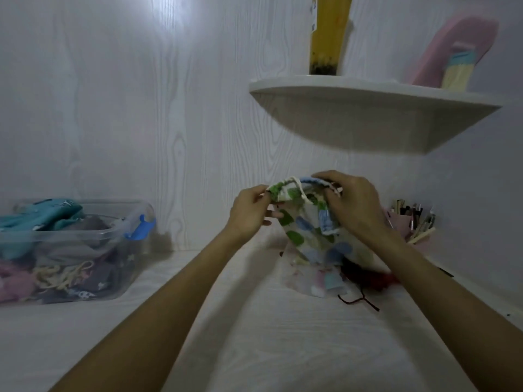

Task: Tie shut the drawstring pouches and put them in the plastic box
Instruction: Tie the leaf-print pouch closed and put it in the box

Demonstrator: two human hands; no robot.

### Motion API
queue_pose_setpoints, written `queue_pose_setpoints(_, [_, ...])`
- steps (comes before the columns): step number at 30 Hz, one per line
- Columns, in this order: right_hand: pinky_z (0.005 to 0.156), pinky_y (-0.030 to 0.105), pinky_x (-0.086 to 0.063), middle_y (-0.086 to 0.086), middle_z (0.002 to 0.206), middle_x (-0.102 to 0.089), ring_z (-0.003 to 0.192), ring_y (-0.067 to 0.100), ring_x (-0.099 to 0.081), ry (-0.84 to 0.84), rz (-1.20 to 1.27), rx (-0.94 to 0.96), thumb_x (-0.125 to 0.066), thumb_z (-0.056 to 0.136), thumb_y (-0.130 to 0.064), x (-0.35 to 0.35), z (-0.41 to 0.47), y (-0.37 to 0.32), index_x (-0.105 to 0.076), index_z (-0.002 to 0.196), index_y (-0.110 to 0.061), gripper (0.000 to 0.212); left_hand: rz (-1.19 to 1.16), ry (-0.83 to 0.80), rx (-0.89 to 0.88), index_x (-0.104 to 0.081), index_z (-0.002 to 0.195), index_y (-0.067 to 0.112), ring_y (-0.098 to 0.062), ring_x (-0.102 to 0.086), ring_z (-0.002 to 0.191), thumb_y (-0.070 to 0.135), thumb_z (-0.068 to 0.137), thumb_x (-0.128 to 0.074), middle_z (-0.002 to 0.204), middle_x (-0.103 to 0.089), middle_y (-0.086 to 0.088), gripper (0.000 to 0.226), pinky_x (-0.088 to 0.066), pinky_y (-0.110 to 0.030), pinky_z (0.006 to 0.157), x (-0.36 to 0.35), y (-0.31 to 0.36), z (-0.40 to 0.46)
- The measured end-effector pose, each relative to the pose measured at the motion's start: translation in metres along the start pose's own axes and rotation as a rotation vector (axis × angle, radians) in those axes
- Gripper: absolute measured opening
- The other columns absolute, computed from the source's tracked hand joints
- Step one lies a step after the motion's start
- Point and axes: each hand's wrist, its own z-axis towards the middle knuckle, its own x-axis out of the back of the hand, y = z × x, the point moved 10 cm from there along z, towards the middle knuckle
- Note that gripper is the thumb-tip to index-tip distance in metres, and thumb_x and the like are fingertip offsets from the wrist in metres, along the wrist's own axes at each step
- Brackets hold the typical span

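The spotted pouch [308,222] hangs mouth-up above the desk [254,335], left hand [250,213] and right hand [353,205] pinching its gathered rim; the plastic box [124,222] sits well left, nearer the left hand.

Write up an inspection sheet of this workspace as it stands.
Surface: white wood-grain tabletop.
Job's things: white fabric drawstring pouch with green and blue spots, held up; clear plastic box at left, holding fabric pouches; pale pouch and dark red pouch lying beneath.
Clutter: pink holder of brushes at right.
Grippers: left hand and right hand pinch the pouch's mouth.
Cables: nothing seen.
Surroundings: white wall shelf with a yellow object.
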Motion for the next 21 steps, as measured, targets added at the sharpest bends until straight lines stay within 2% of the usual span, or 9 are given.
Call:
queue_pose_setpoints(4, [0.069,0.027,-0.051,-0.004,0.092,-0.074,0.078,0.012,-0.066,0.061,0.063,0.002,-0.063,0.084,-0.016,0.004,0.030,-0.029,-0.073,0.101,-0.024,0.021,-0.111,0.022,-0.005,-0.065,0.102,0.010,-0.013,-0.070,0.072,0.021,0.100,-0.042,0.085,-0.071,-0.002,0.025,-0.055,-0.026,0.064,0.036,0.021,0.003])
queue_pose_setpoints(6, [0.064,0.026,-0.048,-0.007,0.081,-0.071,0.072,0.008,-0.062,0.008,0.082,-0.037,-0.065,0.083,-0.022,-0.008,0.041,-0.039,-0.074,0.093,-0.025,0.014,-0.126,0.063,0.006,-0.063,0.102,0.009,-0.013,-0.070,0.069,0.022,0.100,-0.042,0.083,-0.071,-0.003,0.025,-0.054,-0.026,0.064,0.057,0.026,0.005])
queue_pose_setpoints(8, [0.057,0.024,-0.042,-0.007,0.062,-0.060,0.060,0.007,-0.055,-0.228,0.104,-0.147,-0.065,0.083,-0.027,-0.041,0.043,-0.037,-0.068,0.071,-0.024,0.012,-0.129,0.108,0.035,-0.061,0.098,0.010,-0.014,-0.069,0.069,0.023,0.099,-0.042,0.082,-0.071,-0.003,0.024,-0.054,-0.026,0.063,0.078,0.025,0.005])
queue_pose_setpoints(9, [0.053,0.023,-0.039,-0.006,0.054,-0.052,0.053,0.005,-0.050,-0.400,0.145,-0.206,-0.064,0.085,-0.025,-0.064,0.036,-0.035,-0.058,0.060,-0.021,0.026,-0.125,0.131,0.060,-0.061,0.095,0.011,-0.016,-0.069,0.069,0.024,0.099,-0.041,0.082,-0.070,-0.003,0.024,-0.054,-0.026,0.064,0.089,0.021,0.003])
queue_pose_setpoints(11, [0.048,0.020,-0.038,-0.005,0.050,-0.046,0.047,0.004,-0.045,-0.684,0.247,-0.324,-0.061,0.088,-0.020,-0.106,0.008,-0.035,-0.048,0.052,-0.019,0.038,-0.111,0.157,0.146,-0.061,0.093,0.012,-0.018,-0.069,0.071,0.025,0.099,-0.042,0.084,-0.070,-0.004,0.023,-0.055,-0.028,0.065,0.109,0.004,-0.001])
queue_pose_setpoints(13, [0.047,0.018,-0.038,-0.003,0.053,-0.050,0.051,0.006,-0.047,-0.762,0.290,-0.372,-0.061,0.088,-0.019,-0.128,-0.011,-0.036,-0.056,0.057,-0.019,0.032,-0.112,0.142,0.286,-0.062,0.096,0.010,-0.016,-0.069,0.069,0.022,0.098,-0.046,0.086,-0.069,-0.005,0.020,-0.057,-0.026,0.061,0.123,-0.020,-0.011])
queue_pose_setpoints(15, [0.049,0.019,-0.039,-0.002,0.061,-0.056,0.057,0.008,-0.049,-0.740,0.380,-0.461,-0.063,0.087,-0.022,-0.140,-0.024,-0.036,-0.069,0.076,-0.016,0.014,-0.126,0.103,0.417,-0.062,0.100,0.006,-0.013,-0.069,0.065,0.017,0.097,-0.048,0.086,-0.069,-0.006,0.018,-0.058,-0.023,0.057,0.132,-0.042,-0.027])
queue_pose_setpoints(18, [0.055,0.017,-0.041,0.003,0.076,-0.060,0.064,0.008,-0.050,-0.720,0.581,-0.629,-0.063,0.088,-0.027,-0.152,-0.044,-0.041,-0.070,0.097,-0.009,0.021,-0.299,0.108,0.537,-0.063,0.101,0.004,-0.019,-0.069,0.078,0.013,0.096,-0.041,0.091,-0.071,-0.009,0.024,-0.058,-0.029,0.064,0.140,-0.062,-0.053])
queue_pose_setpoints(21, [0.057,0.017,-0.041,0.009,0.081,-0.056,0.066,0.011,-0.050,-0.713,0.661,-0.642,-0.061,0.089,-0.026,-0.154,-0.055,-0.051,-0.068,0.092,-0.007,0.021,-0.407,0.237,0.576,-0.052,0.116,0.012,-0.028,-0.064,0.091,0.037,0.094,-0.045,0.111,-0.060,-0.012,0.034,-0.054,-0.039,0.067,0.152,-0.067,-0.075])
